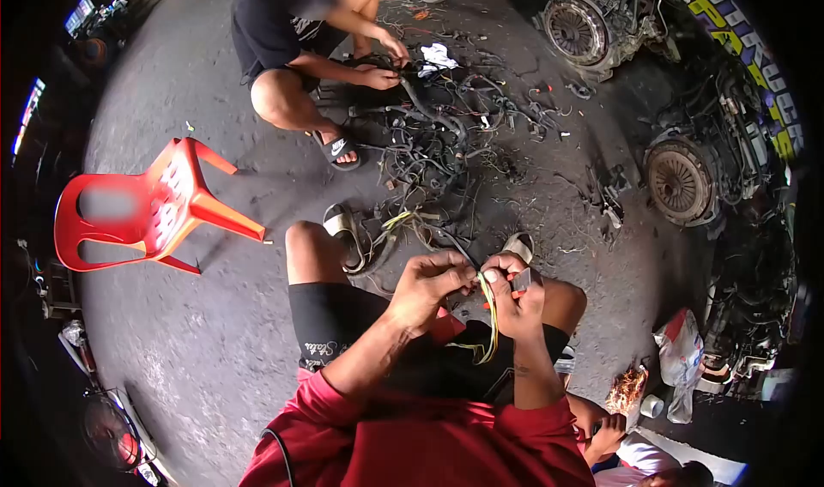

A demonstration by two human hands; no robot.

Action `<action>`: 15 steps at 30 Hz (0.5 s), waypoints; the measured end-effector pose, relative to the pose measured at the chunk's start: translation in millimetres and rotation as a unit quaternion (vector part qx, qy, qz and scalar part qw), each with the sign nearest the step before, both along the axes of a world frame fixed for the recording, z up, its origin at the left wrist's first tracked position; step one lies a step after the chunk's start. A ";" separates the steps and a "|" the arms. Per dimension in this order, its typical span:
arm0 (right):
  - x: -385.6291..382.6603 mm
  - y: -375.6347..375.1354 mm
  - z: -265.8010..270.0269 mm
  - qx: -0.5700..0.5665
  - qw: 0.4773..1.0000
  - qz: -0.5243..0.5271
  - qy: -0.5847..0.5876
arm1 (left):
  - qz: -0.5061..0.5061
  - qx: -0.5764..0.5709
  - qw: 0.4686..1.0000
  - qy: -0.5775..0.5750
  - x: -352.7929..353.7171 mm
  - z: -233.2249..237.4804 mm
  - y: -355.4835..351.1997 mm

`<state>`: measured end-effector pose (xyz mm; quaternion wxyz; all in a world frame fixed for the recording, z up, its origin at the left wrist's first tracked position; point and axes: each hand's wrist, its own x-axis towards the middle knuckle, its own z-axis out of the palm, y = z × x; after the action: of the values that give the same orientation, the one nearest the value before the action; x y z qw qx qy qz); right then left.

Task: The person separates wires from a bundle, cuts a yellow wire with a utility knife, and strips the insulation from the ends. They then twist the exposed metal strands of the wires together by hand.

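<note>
Above my lap, my left hand (433, 288) pinches the dark end of a wire bundle, thumb against fingers. My right hand (515, 298) is closed beside it, round the yellow and white wires (491, 324) and a cutter blade tool (522, 283) with red-orange parts. The wires hang down from between my hands over my dark shorts. More of the harness, with yellow wires (397, 221), runs on the floor between my feet. Past it lies a large tangle of black wiring (429, 148).
Across the tangle a crouching co-worker (279, 41) handles wires. A red plastic chair (184, 199) lies tipped at the left. Engines with clutch discs (678, 182) stand at the right. Lower right are a plastic bag (681, 354), copper strands (627, 393) and other people (639, 457).
</note>
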<state>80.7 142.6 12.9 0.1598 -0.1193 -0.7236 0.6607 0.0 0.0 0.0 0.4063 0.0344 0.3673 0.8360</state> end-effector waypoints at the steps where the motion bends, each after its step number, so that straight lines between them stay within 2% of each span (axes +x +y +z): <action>1: -0.5 2.1 0.5 0.047 0.999 0.011 0.019 | -0.015 -0.004 1.000 0.011 -2.3 0.8 -1.4; 2: -1.6 3.8 1.0 0.095 0.995 0.021 0.038 | -0.030 -0.009 0.999 0.023 -4.9 1.6 -2.6; 3: -7.0 -6.8 -1.0 0.075 0.996 0.019 0.047 | -0.030 -0.030 0.999 0.031 -11.6 5.6 -16.5; 5: -11.6 -1.7 10.0 0.176 0.979 0.049 0.090 | -0.057 0.008 0.997 -0.045 -16.5 7.0 -15.2; 7: -13.0 -1.8 16.4 0.194 0.975 0.048 0.101 | -0.049 -0.018 0.998 -0.037 -13.1 12.2 -15.4; 9: -11.8 1.7 19.1 0.265 0.955 0.047 0.128 | -0.057 -0.028 0.998 0.031 -8.2 18.9 -11.7; 15: -9.2 1.8 25.8 0.241 0.965 0.036 0.094 | -0.051 0.015 0.997 0.055 -6.7 4.4 -9.3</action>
<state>71.6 144.4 38.7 0.2274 0.0112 -0.8469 0.4805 -6.7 -9.3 4.4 0.4268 0.1047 0.3745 0.8165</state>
